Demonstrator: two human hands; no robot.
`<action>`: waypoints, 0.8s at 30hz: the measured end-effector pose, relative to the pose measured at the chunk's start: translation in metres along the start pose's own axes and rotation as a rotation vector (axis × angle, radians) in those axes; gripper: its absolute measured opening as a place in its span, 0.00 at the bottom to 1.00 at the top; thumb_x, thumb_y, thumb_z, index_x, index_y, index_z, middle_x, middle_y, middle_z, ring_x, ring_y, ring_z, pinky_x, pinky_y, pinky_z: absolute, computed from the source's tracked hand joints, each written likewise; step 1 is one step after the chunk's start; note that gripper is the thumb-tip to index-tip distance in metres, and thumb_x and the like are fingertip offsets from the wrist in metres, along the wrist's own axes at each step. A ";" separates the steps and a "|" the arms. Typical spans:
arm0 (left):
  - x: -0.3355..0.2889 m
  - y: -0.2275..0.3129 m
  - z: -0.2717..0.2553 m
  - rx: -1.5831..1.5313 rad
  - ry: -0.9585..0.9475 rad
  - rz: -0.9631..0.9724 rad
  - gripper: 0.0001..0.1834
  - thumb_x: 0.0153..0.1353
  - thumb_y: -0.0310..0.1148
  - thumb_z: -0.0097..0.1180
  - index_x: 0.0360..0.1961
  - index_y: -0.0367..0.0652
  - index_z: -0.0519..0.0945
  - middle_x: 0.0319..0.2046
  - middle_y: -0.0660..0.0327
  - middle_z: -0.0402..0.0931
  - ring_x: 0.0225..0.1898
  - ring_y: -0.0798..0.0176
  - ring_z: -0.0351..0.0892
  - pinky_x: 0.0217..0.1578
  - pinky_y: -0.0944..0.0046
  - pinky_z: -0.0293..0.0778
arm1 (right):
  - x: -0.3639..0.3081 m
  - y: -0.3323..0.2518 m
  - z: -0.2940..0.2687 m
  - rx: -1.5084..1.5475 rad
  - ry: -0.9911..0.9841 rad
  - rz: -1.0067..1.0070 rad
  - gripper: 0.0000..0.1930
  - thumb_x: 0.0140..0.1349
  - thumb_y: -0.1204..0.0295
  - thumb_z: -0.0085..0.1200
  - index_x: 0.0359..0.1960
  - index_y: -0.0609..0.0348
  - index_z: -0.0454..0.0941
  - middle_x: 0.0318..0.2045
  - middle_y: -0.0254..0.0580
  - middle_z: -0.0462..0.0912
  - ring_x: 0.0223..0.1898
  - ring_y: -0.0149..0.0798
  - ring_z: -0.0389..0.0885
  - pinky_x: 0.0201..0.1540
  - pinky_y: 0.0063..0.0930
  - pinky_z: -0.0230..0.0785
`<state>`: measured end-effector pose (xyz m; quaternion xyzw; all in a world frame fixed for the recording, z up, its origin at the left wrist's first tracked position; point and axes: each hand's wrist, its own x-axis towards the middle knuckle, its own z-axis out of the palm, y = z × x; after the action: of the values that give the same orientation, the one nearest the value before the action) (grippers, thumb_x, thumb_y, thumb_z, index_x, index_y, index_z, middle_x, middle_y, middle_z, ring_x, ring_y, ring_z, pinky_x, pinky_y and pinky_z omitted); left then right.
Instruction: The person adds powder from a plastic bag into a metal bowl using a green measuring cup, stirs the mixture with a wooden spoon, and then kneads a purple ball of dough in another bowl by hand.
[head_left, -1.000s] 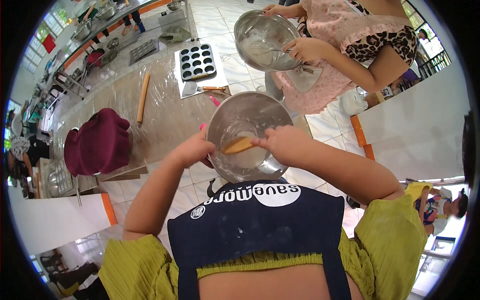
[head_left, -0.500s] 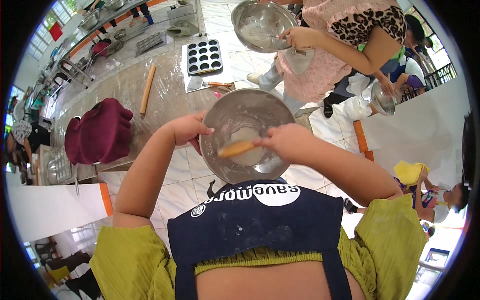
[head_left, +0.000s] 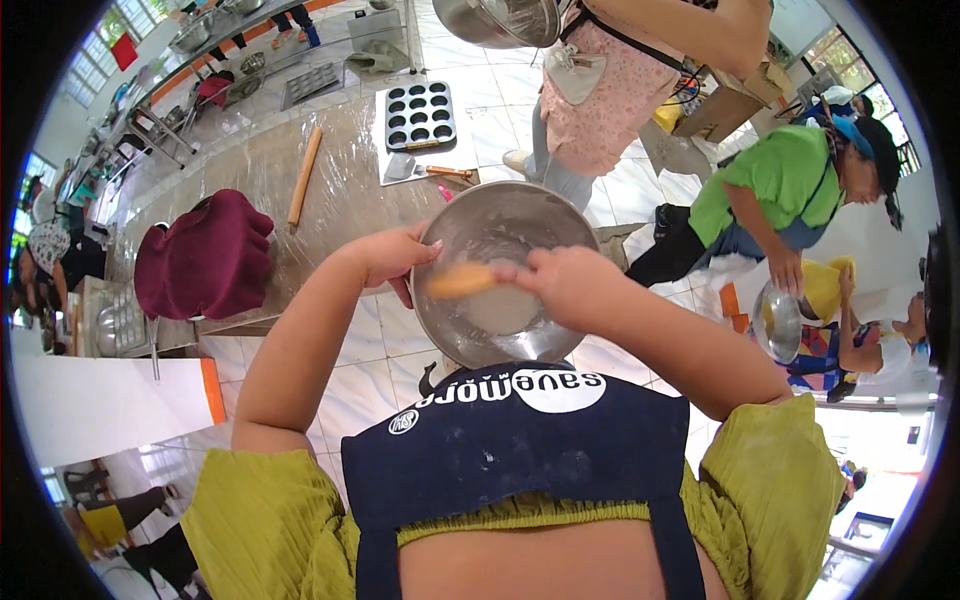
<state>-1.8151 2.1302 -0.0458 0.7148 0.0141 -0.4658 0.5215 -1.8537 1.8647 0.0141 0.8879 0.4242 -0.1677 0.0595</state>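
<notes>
Pale tiled floor (head_left: 352, 385) spreads under a busy kitchen, where a plastic-covered table (head_left: 345, 195) carries a rolling pin (head_left: 305, 175), a bunched maroon cloth (head_left: 200, 260) and a dark muffin tin (head_left: 420, 115) on a white board. Just off the table's near corner, in front of the person's navy apron (head_left: 520, 445), is a steel mixing bowl (head_left: 562, 225) with a pale, wet-looking mixture (head_left: 500, 312) at its bottom and smears up its wall; what bears its weight is hidden. The left hand (head_left: 392, 257) pinches the rim, thumb over the edge and fingers along the outside. The right hand (head_left: 575, 285) is closed on one end of a tan, flat tool (head_left: 460, 281), whose far end is a blur inside the bowl. Compared with half a second ago, that tool sits higher and closer to the left wall, while the left hand keeps its place at the rim; I take this as one stroke of continued stirring, with the bowl kept steady. Around them, a person in green (head_left: 755, 190) is now in full view at right, and the co-worker in a pink apron (head_left: 600, 125) appears farther up, their own bowl (head_left: 500, 22) cut by the upper edge.
</notes>
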 end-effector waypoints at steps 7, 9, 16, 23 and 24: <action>-0.004 -0.007 0.000 -0.059 0.054 -0.007 0.35 0.57 0.24 0.42 0.68 0.50 0.53 0.51 0.48 0.74 0.40 0.50 0.82 0.26 0.55 0.83 | -0.018 0.022 0.005 -0.074 -0.182 -0.016 0.28 0.60 0.76 0.44 0.61 0.28 0.67 0.39 0.39 0.76 0.39 0.43 0.80 0.43 0.36 0.73; -0.006 -0.003 0.002 -0.046 0.087 -0.013 0.37 0.54 0.22 0.42 0.68 0.49 0.54 0.50 0.48 0.74 0.39 0.51 0.83 0.26 0.55 0.82 | -0.007 0.030 -0.005 -0.015 -0.055 0.186 0.29 0.59 0.75 0.45 0.62 0.30 0.66 0.39 0.39 0.76 0.39 0.44 0.80 0.42 0.37 0.74; -0.006 0.001 0.007 0.006 0.088 -0.024 0.37 0.50 0.20 0.44 0.66 0.45 0.57 0.48 0.48 0.75 0.37 0.53 0.83 0.27 0.56 0.82 | -0.006 0.001 0.030 -0.032 -0.257 0.054 0.27 0.62 0.74 0.43 0.64 0.33 0.63 0.42 0.42 0.77 0.41 0.44 0.80 0.42 0.36 0.75; -0.014 0.002 0.014 0.078 0.195 0.114 0.38 0.48 0.20 0.46 0.65 0.44 0.58 0.46 0.50 0.75 0.36 0.56 0.82 0.29 0.60 0.81 | 0.001 0.018 0.014 -0.047 -0.047 0.198 0.23 0.63 0.72 0.47 0.61 0.42 0.67 0.40 0.45 0.78 0.40 0.46 0.81 0.41 0.38 0.76; -0.014 0.003 0.014 0.084 0.193 0.119 0.38 0.48 0.20 0.46 0.65 0.44 0.58 0.46 0.50 0.75 0.36 0.56 0.82 0.29 0.60 0.81 | -0.003 0.009 0.024 -0.033 -0.089 0.143 0.22 0.63 0.72 0.46 0.61 0.42 0.67 0.39 0.45 0.78 0.41 0.46 0.81 0.41 0.38 0.76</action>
<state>-1.8305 2.1252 -0.0344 0.7770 0.0021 -0.3634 0.5141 -1.8549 1.8507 -0.0079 0.9065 0.3593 -0.1953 0.1049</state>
